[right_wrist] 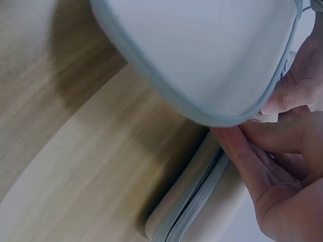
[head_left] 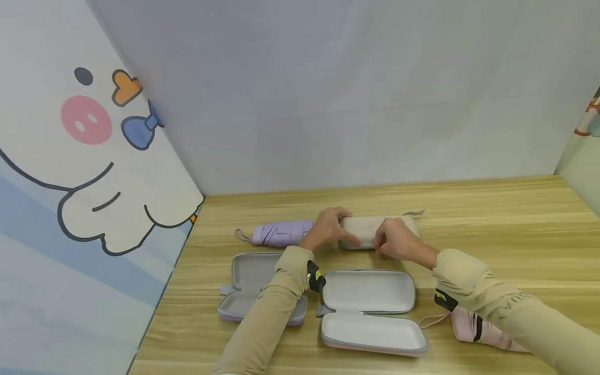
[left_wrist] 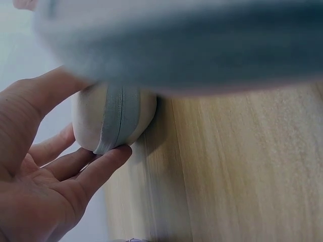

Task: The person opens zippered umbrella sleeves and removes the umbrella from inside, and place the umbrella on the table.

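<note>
A cream zippered hard case [head_left: 363, 225] lies on the wooden table near the back, its grey strap [head_left: 414, 213] sticking out at the far right corner. My left hand [head_left: 329, 227] grips the left end, thumb on one side and fingers spread along the other. At the front edge, my right hand [head_left: 397, 239] pinches at the zipper [right_wrist: 194, 201]; its pull is hidden by the fingers. Beside the right fingers, the right wrist view shows a dark gap along the zipper. At the left end, the zipper band [left_wrist: 121, 118] looks joined.
A folded lilac umbrella [head_left: 283, 233] lies left of the cream case. An open purple case [head_left: 253, 271] and an open pink case [head_left: 369, 291] with pale lining sit nearer me, below my forearms. A pink umbrella [head_left: 489, 332] lies partly under my right sleeve.
</note>
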Demonstrator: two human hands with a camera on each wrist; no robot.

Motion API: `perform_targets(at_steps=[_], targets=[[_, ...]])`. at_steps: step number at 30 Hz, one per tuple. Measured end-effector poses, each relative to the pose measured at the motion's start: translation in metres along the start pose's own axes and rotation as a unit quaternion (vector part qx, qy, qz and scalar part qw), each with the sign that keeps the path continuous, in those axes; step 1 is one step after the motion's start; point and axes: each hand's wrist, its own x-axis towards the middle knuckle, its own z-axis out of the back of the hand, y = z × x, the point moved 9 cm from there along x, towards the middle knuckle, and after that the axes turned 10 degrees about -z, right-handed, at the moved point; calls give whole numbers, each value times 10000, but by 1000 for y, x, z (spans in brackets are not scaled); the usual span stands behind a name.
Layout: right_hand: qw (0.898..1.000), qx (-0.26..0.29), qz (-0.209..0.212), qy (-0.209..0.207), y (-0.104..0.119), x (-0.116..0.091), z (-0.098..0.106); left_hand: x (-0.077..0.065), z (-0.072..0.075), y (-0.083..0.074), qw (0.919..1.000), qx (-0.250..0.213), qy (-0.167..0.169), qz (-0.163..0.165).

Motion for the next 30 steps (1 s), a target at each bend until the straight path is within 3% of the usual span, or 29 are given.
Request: perform_targets(at_steps=[6, 14, 25, 30], targets=[[9998, 103, 11, 190, 8, 5, -5, -1, 2, -2, 9999, 17, -60, -95], [9997, 104, 164, 142, 16, 9, -7, -4, 5, -8, 9998, 17, -38, -213], [9989, 269, -29, 376, 19, 12, -13, -3, 3, -8, 9997, -14, -19, -248], [9990, 288, 122, 326, 25, 13, -11, -2, 4, -8, 9997, 27, -37, -246]])
